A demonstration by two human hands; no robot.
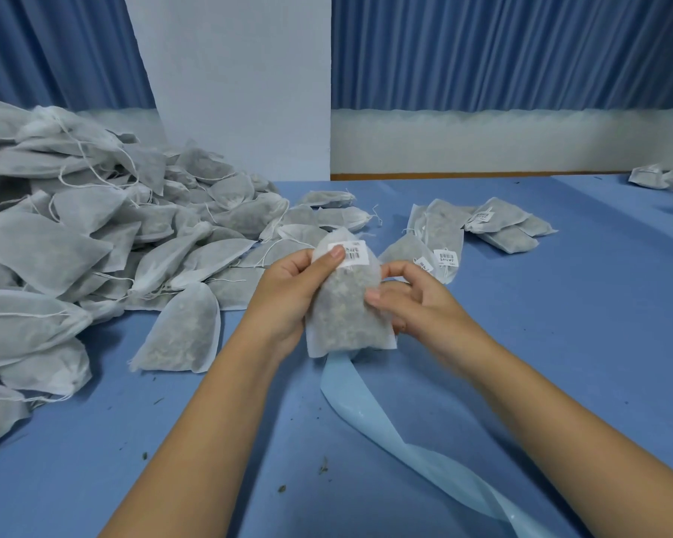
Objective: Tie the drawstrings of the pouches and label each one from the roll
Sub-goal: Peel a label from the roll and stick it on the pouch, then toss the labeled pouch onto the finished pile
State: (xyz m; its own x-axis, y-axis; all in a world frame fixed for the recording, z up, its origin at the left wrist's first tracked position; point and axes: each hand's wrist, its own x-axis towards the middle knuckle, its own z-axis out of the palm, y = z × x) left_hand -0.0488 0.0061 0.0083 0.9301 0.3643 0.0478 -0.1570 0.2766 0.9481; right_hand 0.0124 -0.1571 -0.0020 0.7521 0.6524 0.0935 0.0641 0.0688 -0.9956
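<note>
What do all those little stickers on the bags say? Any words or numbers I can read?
Label on the pouch held in both hands: barcode and small print, too blurred to read.
Label on a pouch lying on the table: barcode with a line of characters, not legible.
Label on a farther pouch: too small to read.
Blue backing strip: no text visible.

A heap of pouches (94,234) fills the left of the frame on the surface (560,324). At centre, both hands hold one pouch (346,304) above a backing strip (405,440) running to the lower right. Labelled pouches (482,231) lie behind it, right of centre.
</note>
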